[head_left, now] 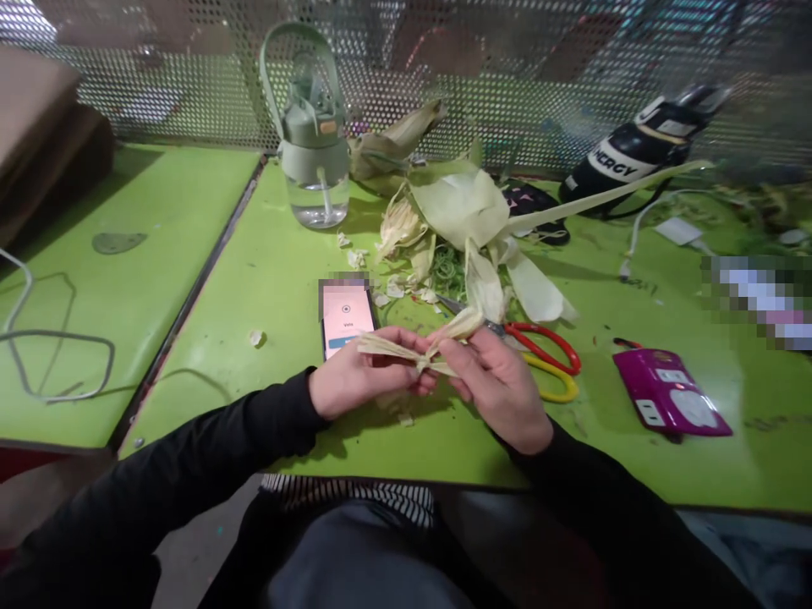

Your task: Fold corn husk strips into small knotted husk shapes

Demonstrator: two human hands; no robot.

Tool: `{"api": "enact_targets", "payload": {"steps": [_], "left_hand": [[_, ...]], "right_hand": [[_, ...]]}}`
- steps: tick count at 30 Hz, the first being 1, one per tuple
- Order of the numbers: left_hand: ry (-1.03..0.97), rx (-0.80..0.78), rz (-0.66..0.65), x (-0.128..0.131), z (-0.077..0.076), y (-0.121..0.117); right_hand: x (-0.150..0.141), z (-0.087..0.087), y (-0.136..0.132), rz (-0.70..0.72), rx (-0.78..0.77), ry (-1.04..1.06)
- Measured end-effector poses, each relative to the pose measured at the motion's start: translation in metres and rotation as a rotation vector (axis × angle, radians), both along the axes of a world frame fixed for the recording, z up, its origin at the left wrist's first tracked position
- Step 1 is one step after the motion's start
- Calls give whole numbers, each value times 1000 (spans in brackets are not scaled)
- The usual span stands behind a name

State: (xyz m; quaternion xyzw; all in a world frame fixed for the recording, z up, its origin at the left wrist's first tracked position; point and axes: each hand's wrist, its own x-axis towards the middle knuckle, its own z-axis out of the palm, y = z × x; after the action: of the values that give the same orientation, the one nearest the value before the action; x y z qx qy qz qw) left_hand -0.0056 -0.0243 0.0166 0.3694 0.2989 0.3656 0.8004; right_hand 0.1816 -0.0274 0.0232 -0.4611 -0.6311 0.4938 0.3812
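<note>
My left hand (361, 376) and my right hand (498, 385) meet over the near edge of the green table (266, 279). Both pinch a small folded piece of dried corn husk (415, 348), pale and tied like a bow, its ends sticking out left and up right. A pile of loose corn husks (466, 228) lies just beyond the hands. Scissors (549, 355) with red and yellow handles rest beside my right hand. A phone (346, 315) with a pink screen lies flat behind my left hand.
A clear water bottle (314, 144) with a green lid and strap stands at the back. A magenta power strip (669, 396) lies at the right. A perforated metal screen (507, 68) closes the far side. Cables (57, 338) lie on the left table.
</note>
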Motion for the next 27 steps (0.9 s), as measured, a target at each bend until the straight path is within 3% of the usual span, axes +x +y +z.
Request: {"api": "enact_targets", "payload": {"steps": [3,12,15,19,21,24,27], "left_hand": [[-69,5,-9,-1,-2,1],[27,52,-17,-1,-9,1],[-27,35,-10,1,-11,0],[-69,73,11,7,-12,-2],[-108,95,42,10,-10,-2],[-126,147,124,16,-7,-3],[-126,173,218,23,-6,-8]], "right_hand": [[1,-3,2,-60,80,-7],[4,-4,5,-55,227,-172],[7,-8,9,-122,472,-280],[13,-6,14,-218,1032,-342],[15,-1,14,-112,1233,-371],[15,7,13,124,1345,-428],[12,10,10,121,1479,-488]]}}
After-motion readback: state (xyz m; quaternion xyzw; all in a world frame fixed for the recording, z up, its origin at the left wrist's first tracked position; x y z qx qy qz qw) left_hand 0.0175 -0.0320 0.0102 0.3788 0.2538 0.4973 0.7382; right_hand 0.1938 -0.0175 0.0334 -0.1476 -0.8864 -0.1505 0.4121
